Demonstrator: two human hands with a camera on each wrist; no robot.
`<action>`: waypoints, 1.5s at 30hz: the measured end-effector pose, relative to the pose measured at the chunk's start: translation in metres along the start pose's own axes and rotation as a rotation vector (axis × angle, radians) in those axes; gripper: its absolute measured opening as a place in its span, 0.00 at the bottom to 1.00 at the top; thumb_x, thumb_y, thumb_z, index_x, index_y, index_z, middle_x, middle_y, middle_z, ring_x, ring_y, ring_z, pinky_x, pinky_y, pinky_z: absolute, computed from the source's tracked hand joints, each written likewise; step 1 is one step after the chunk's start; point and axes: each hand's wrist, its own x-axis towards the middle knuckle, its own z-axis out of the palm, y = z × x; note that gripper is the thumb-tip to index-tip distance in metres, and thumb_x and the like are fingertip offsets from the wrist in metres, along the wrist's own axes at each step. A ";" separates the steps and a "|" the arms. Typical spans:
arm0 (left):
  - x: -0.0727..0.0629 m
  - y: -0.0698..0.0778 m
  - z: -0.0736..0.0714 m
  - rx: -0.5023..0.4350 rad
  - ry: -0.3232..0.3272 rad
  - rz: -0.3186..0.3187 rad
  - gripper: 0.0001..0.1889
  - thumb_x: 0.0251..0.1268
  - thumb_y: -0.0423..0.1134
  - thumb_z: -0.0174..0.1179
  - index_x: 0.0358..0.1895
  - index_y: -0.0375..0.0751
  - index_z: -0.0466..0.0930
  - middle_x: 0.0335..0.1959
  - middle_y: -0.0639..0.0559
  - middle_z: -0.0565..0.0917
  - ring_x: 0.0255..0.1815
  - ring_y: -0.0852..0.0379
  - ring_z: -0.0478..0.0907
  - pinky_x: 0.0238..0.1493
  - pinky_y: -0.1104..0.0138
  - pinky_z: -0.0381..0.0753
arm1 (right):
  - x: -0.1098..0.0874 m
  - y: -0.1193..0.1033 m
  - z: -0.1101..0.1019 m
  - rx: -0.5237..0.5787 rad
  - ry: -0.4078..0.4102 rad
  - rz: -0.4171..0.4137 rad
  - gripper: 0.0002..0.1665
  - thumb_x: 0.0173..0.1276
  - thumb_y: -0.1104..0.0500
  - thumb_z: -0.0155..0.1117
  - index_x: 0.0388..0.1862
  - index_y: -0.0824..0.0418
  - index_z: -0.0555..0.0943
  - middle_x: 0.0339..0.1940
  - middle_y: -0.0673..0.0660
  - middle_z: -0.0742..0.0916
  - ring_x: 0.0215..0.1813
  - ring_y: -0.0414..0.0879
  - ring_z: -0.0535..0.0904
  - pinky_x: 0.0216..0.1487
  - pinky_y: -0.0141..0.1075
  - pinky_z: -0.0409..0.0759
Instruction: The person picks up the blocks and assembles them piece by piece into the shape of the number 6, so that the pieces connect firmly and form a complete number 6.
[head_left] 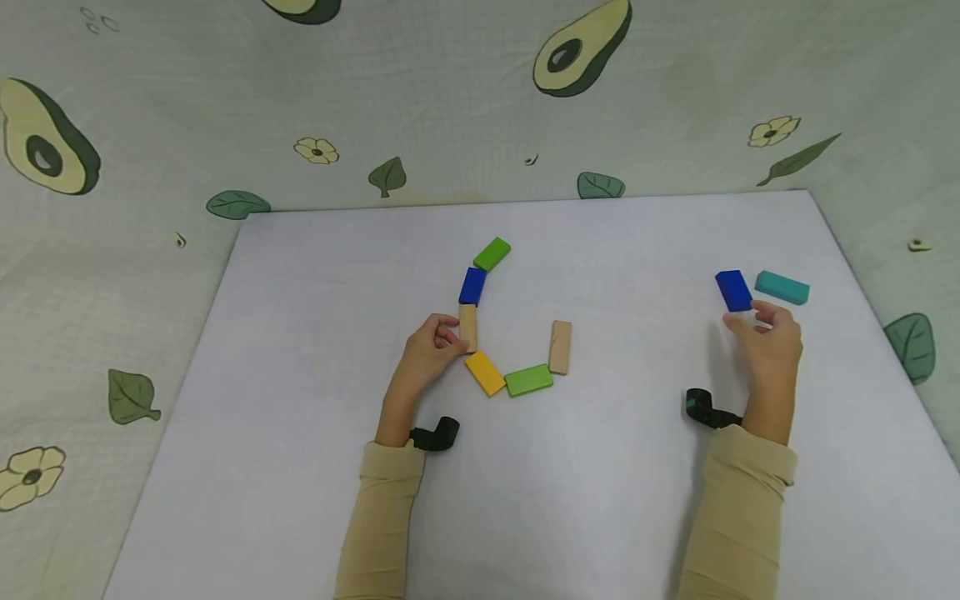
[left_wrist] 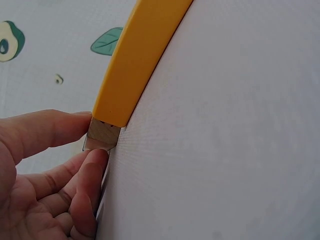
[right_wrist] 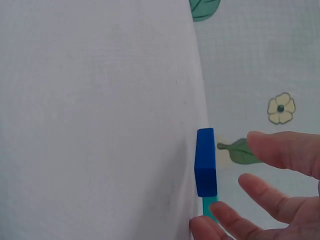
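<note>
Your left hand [head_left: 431, 354] pinches a plain wooden block [head_left: 468, 325]; your right hand [head_left: 768, 342] hovers open beside a blue block [head_left: 733, 291].
You seem to grip the plain wooden block lightly from one side to steady it without nudging its neighbours: a second blue block [head_left: 472, 286] and far green block [head_left: 492, 254] lie beyond your left hand, while the yellow block [head_left: 485, 373], near green block [head_left: 528, 380] and second wooden block [head_left: 560, 347] curve round to its right, their close ends suggesting careful lining-up. Your right hand's parted fingers probably leave room for the blue block just beyond them; the teal block [head_left: 782, 287] sits next to it. No container shows; the blocks lie on the white tabletop [head_left: 622, 500].
</note>
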 end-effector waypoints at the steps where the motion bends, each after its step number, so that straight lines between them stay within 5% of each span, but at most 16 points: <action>1: 0.000 0.000 0.000 0.002 0.000 0.000 0.20 0.60 0.40 0.61 0.53 0.39 0.71 0.34 0.47 0.75 0.34 0.55 0.69 0.36 0.69 0.68 | 0.000 -0.001 -0.001 0.003 -0.005 0.003 0.41 0.65 0.39 0.52 0.74 0.50 0.53 0.74 0.56 0.59 0.72 0.52 0.56 0.69 0.46 0.61; 5: 0.001 -0.001 0.001 0.009 -0.003 0.000 0.20 0.60 0.41 0.61 0.53 0.39 0.71 0.34 0.47 0.75 0.34 0.55 0.70 0.36 0.69 0.68 | 0.003 -0.004 -0.004 -0.023 -0.023 -0.010 0.43 0.66 0.42 0.52 0.74 0.56 0.52 0.70 0.60 0.64 0.68 0.55 0.60 0.68 0.45 0.62; 8: 0.002 -0.001 0.001 0.006 -0.005 0.003 0.20 0.60 0.41 0.61 0.53 0.39 0.71 0.35 0.47 0.75 0.33 0.55 0.70 0.36 0.69 0.68 | 0.008 -0.006 -0.006 -0.040 -0.029 -0.007 0.44 0.65 0.42 0.54 0.74 0.58 0.52 0.55 0.54 0.72 0.59 0.52 0.65 0.63 0.42 0.65; 11: 0.002 -0.001 0.001 0.011 -0.008 0.000 0.20 0.60 0.41 0.61 0.53 0.39 0.70 0.35 0.47 0.75 0.33 0.55 0.70 0.36 0.70 0.68 | 0.012 -0.006 -0.008 -0.043 -0.035 0.024 0.45 0.63 0.41 0.57 0.73 0.57 0.53 0.42 0.43 0.68 0.48 0.42 0.65 0.53 0.35 0.68; 14: 0.002 0.000 0.001 0.016 -0.010 -0.002 0.20 0.60 0.40 0.61 0.54 0.39 0.70 0.35 0.47 0.75 0.33 0.55 0.70 0.36 0.70 0.68 | 0.016 -0.006 -0.011 -0.053 -0.063 0.047 0.47 0.62 0.40 0.57 0.73 0.57 0.52 0.39 0.43 0.67 0.41 0.38 0.64 0.46 0.31 0.67; 25: 0.003 -0.001 0.000 0.011 -0.007 0.000 0.20 0.60 0.39 0.61 0.54 0.39 0.70 0.34 0.47 0.75 0.32 0.56 0.69 0.35 0.70 0.67 | 0.024 -0.008 -0.009 -0.179 -0.053 -0.088 0.45 0.65 0.41 0.50 0.70 0.70 0.55 0.54 0.67 0.71 0.51 0.57 0.67 0.40 0.39 0.67; 29: 0.002 -0.001 0.000 0.001 -0.007 -0.003 0.19 0.60 0.39 0.61 0.53 0.39 0.71 0.34 0.47 0.75 0.32 0.56 0.69 0.35 0.70 0.67 | 0.023 -0.010 -0.010 -0.191 -0.055 -0.080 0.44 0.66 0.41 0.50 0.69 0.70 0.55 0.56 0.70 0.70 0.53 0.59 0.66 0.43 0.42 0.68; 36: 0.002 -0.001 0.000 0.001 -0.007 -0.009 0.19 0.60 0.39 0.61 0.53 0.39 0.71 0.34 0.47 0.75 0.31 0.55 0.69 0.35 0.69 0.68 | 0.021 -0.012 -0.012 -0.186 -0.057 -0.040 0.43 0.66 0.41 0.50 0.69 0.69 0.58 0.67 0.73 0.64 0.63 0.63 0.62 0.62 0.55 0.63; 45: 0.003 -0.001 0.000 0.012 -0.006 0.001 0.19 0.60 0.39 0.61 0.53 0.38 0.71 0.33 0.47 0.75 0.31 0.56 0.68 0.34 0.70 0.67 | 0.017 -0.009 -0.012 -0.187 -0.065 -0.029 0.42 0.66 0.42 0.51 0.67 0.71 0.61 0.63 0.71 0.68 0.59 0.61 0.65 0.58 0.52 0.68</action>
